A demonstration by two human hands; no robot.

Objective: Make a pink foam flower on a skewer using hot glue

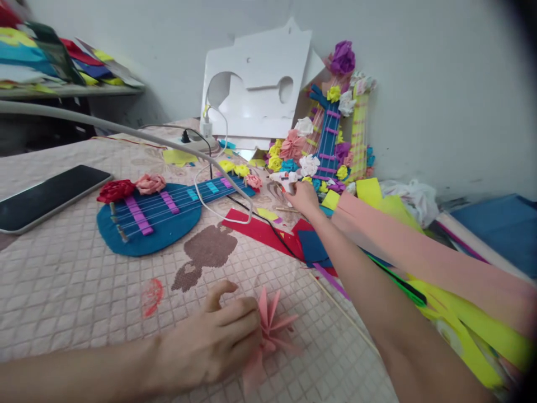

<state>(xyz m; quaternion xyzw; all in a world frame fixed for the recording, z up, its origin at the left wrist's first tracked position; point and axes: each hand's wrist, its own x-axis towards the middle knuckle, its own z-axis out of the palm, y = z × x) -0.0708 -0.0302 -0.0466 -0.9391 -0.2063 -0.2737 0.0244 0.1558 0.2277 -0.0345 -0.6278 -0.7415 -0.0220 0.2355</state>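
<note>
My left hand [224, 338], its fingers curled, is at the near edge of the table against a pink paper flower [272, 330] with pointed, spread petals. The fingers cover the flower's left side, and the thumb stands apart. My right arm stretches far forward, and my right hand [304, 197] is closed around a white hot glue gun [284, 177] whose nozzle points left. To the left of both hands lies a blue guitar-shaped craft [168, 221] with strings, purple strips and red, pink and yellow paper flowers.
A smartphone [52, 196] lies at the left. A white cable [176, 146] arches across the view. Finished flowered guitars [329, 134] lean on the wall beside a white foam sheet [260, 84]. Pink paper [419, 252], green-handled scissors [398, 280] and a thin stick [346, 313] lie right.
</note>
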